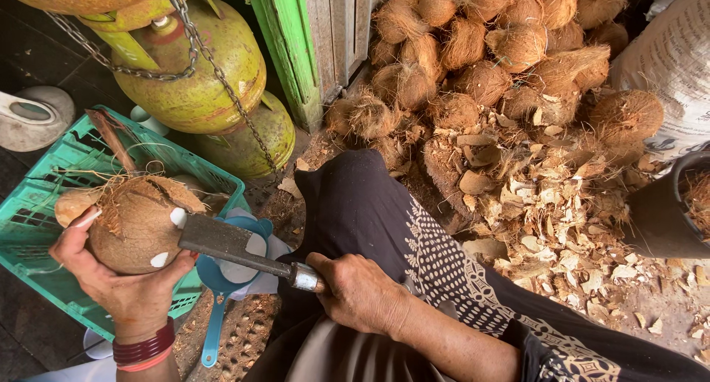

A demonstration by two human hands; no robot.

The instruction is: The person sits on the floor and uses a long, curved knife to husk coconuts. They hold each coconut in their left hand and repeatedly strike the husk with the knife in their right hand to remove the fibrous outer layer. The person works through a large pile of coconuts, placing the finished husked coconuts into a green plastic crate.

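Left hand [122, 289] grip closed under the coconut [137, 223], held over the green crate [44, 204]. Right hand [359, 289] clenches the cleaver [222, 241], blade against shell. Husk mostly off; white nicks show. Unpeeled heap [481, 49] waits.

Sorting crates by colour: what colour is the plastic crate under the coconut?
Teal green crate, shown clearly in the head view.
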